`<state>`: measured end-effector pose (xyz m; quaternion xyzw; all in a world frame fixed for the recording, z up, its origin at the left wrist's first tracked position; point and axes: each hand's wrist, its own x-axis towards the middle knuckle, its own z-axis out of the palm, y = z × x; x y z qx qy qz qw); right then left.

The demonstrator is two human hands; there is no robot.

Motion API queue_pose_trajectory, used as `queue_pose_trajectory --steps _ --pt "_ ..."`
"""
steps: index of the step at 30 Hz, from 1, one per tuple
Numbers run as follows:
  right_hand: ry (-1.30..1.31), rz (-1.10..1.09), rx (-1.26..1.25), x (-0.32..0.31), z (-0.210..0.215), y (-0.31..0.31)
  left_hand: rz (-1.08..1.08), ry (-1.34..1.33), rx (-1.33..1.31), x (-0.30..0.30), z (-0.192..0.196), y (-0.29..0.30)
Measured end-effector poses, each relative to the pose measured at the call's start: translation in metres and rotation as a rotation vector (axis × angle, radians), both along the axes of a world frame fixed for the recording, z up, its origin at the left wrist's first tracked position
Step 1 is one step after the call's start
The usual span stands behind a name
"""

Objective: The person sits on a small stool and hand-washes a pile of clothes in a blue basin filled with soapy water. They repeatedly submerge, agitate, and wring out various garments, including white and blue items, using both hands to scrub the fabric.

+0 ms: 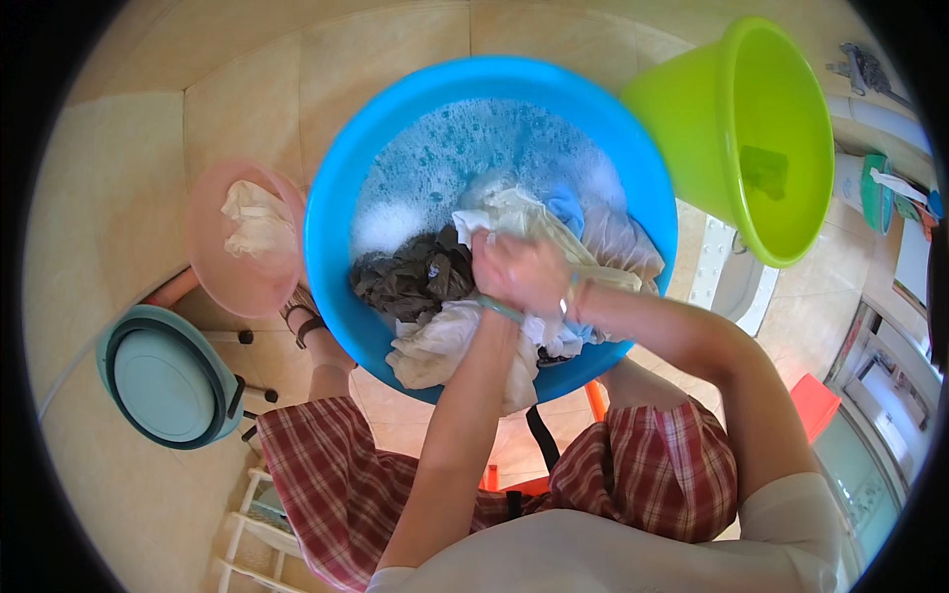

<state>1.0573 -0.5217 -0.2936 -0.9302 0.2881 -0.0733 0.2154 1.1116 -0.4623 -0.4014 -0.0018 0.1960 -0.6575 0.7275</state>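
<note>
My left hand (487,269) and my right hand (542,276) press together over the blue basin (330,212), closed on a wet white cloth (526,212). Motion blurs the fingers, and part of the cloth is hidden beneath them. To their left lies a bunched dark grey cloth (410,277). Closer to me, a cream-white cloth (435,351) hangs over the basin's near rim. A light blue cloth (564,208) and a pale, wet cloth (618,240) rest on the right. Foamy water (474,138) fills the far part of the basin.
A tilted lime-green bucket (682,109) stands at the far right. On the left are a pink basin (203,232) holding a white cloth (259,219) and a grey-green collapsible tub (163,381). A white rack (262,534) is at lower left.
</note>
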Motion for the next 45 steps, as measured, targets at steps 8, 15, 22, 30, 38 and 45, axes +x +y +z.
queue_pose_trajectory --steps 8,15,22,30,38,45 --pt "0.084 0.034 0.125 0.019 -0.022 -0.014 0.128 -0.166 -0.120 0.003 -0.024 0.012" --pt "0.068 -0.051 0.003 0.015 -0.043 -0.045 -0.084 -0.344 0.597 0.001 0.047 -0.021" --pt "-0.113 0.033 0.090 -0.028 0.011 0.021 -0.085 -0.520 0.494 -0.001 0.067 -0.026" --pt "0.106 -0.112 0.078 0.030 -0.063 -0.066 -0.090 -0.377 0.650 0.000 0.033 -0.027" --pt "-0.044 -0.001 0.139 -0.033 0.013 0.023 -0.241 -0.216 0.488 0.004 0.070 -0.034" --pt "0.053 -0.034 0.004 0.024 -0.062 -0.058 -0.046 -0.239 0.363 0.002 0.015 -0.023"
